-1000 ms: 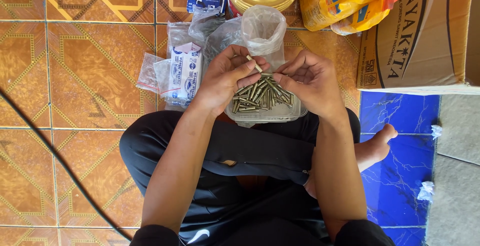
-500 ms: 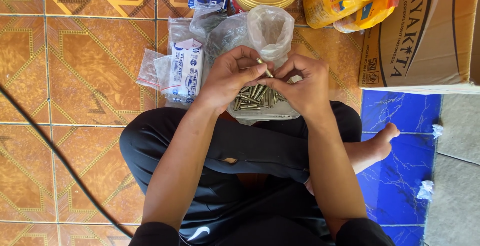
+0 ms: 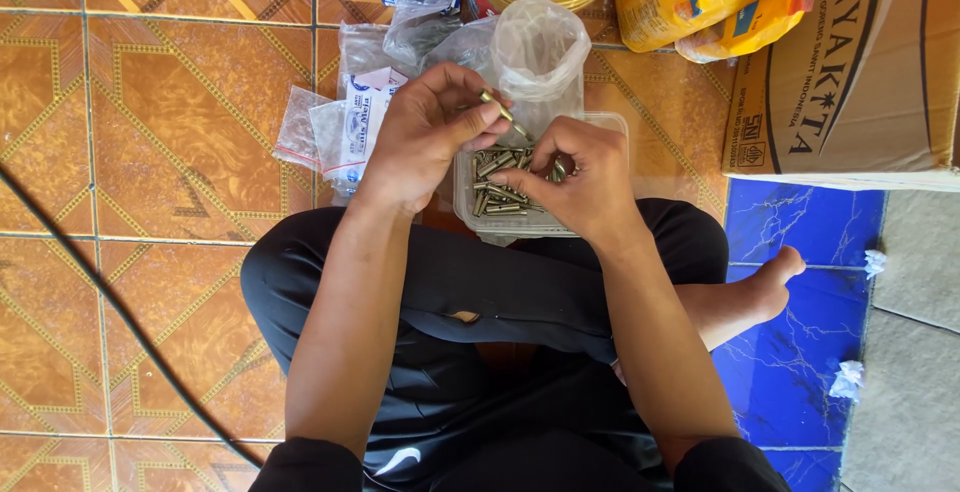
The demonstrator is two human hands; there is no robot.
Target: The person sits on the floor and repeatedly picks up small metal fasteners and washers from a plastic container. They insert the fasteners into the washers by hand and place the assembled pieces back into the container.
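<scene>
Screws (image 3: 500,180), small and brass-coloured, lay heaped in a clear plastic tub (image 3: 610,132) that sat on the tiled floor (image 3: 150,152) just before the person's crossed legs (image 3: 500,292); the left hand (image 3: 425,137) hovered over the tub's left edge, thumb and fingers pinched together on a single screw (image 3: 492,102), which stuck out up and to the right; the right hand (image 3: 580,177) was down in the tub, fingers curled in among the heap, though whether they had closed on anything could not be told; an open clear plastic bag (image 3: 540,47) stood upright just behind the tub; flat clear packets (image 3: 340,127) lay on the floor to the left of the left hand; a cardboard box (image 3: 850,72) stood well off to the right, beside yellow bags (image 3: 700,2).
</scene>
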